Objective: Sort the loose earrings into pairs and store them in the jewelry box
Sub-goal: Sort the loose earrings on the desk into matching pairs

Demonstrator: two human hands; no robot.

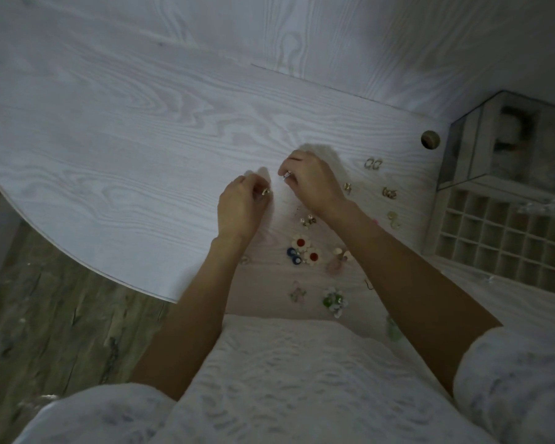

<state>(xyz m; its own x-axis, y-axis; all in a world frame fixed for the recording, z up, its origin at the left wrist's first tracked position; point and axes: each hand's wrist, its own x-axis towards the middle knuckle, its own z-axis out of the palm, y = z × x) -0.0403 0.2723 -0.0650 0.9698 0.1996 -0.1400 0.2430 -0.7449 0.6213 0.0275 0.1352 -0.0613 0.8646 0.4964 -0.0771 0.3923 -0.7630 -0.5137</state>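
No writing or brand is showing anywhere in the dim view. The person is leaning over a pale table (125, 149) with a printed wood-grain surface and a curved near edge. The left hand (241, 208) is pinching a small gold earring (266, 191) between thumb and fingertips, its fingers curled around it just above the tabletop. The right hand (308, 181), close beside and slightly farther from the body, is pinching a small silvery earring (287, 175) in the same way; both pieces are too small to tell which way they are pointing. More loose earrings are lying on the table between the forearms and to their right: two white flower earrings (305, 249) with red centres lying flat and touching, a blue round pair (293, 255) just left of them, a green and white beaded cluster (334, 301) nearer the body, and small gold hoop-like pairs (373, 163) and (390, 192) set well apart toward the right. The jewelry box (494, 238) is sitting open at the right edge of the table, a pale rectangular tray divided into a grid of small square compartments, with a glassy, metal-edged lid (481, 149) standing up behind it. A round hole (430, 140) is showing in the tabletop near the lid. The person is wearing white textured sleeves (510, 379).
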